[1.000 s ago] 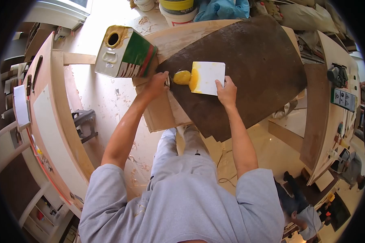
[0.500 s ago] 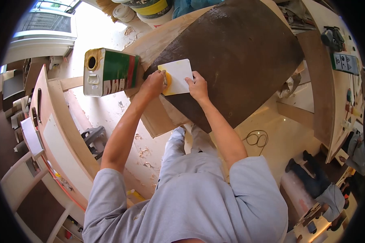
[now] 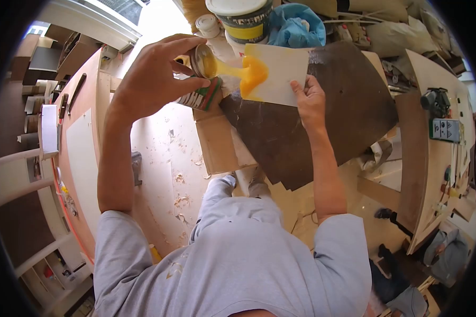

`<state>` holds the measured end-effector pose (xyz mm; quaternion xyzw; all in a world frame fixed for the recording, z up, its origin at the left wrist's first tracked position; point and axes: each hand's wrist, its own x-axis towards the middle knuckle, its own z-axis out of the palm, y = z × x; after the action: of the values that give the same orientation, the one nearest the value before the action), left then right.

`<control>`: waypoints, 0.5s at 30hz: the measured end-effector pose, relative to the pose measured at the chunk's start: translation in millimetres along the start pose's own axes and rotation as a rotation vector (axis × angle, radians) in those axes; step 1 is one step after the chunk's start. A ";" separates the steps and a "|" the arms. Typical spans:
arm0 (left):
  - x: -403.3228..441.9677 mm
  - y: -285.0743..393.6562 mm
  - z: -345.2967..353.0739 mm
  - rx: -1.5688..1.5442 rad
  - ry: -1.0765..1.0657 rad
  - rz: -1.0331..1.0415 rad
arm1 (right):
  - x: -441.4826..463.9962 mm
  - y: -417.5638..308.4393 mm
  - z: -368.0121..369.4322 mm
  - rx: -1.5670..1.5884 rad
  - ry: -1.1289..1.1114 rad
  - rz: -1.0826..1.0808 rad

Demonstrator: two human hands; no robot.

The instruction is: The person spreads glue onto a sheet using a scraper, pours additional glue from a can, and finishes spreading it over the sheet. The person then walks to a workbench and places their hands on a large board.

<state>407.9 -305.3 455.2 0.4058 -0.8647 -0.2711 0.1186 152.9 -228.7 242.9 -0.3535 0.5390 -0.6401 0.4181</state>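
Note:
My left hand grips a small round can tilted on its side, mouth to the right. Thick yellow glue stretches from its mouth onto a white flat sheet. The sheet's right edge is pinched by my right hand, thumb on top. Beneath lies a stack of dark brown sheets, their front corners slightly fanned. A green rectangular tin stands at the stack's left, mostly hidden behind my left hand.
Behind the stack are a large bucket, a small white tub and a blue plastic bag. Long wooden panels stand left and right. Shavings litter the floor. Another person is at lower right.
My left hand has risen off the sheet, lifting and tipping the can, with glue trailing from it. The sheet has moved right and up in view, and the whole view has shifted.

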 end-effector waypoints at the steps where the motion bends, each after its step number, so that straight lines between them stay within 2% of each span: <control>1: -4.2 -5.2 -8.2 -0.056 0.032 -0.008 | 3.6 -17.6 4.3 0.024 -0.010 -0.026; 2: -10.3 -14.0 -11.9 -0.115 0.114 0.065 | 7.8 -34.5 10.4 0.049 -0.025 -0.052; 6: -30.2 -52.7 -45.5 -0.294 0.254 0.031 | 25.0 -91.5 41.9 0.007 -0.075 -0.104; 8: -30.0 -69.9 -61.3 -0.218 0.259 0.060 | 34.9 -105.9 68.9 0.036 -0.102 -0.123; 10: -27.7 -83.0 -71.5 -0.153 0.249 0.037 | 44.1 -109.8 100.4 0.035 -0.120 -0.138; 12: -22.8 -104.3 -70.2 -0.223 0.275 0.064 | 49.7 -104.2 137.8 0.014 -0.122 -0.148; 15: -10.1 -150.5 -62.5 -0.213 0.235 0.055 | 59.4 -70.9 173.9 -0.151 -0.139 -0.210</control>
<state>536.9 -399.7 422.0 0.3962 -0.8220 -0.3083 0.2688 275.3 -346.8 342.3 -0.4820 0.5152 -0.6120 0.3573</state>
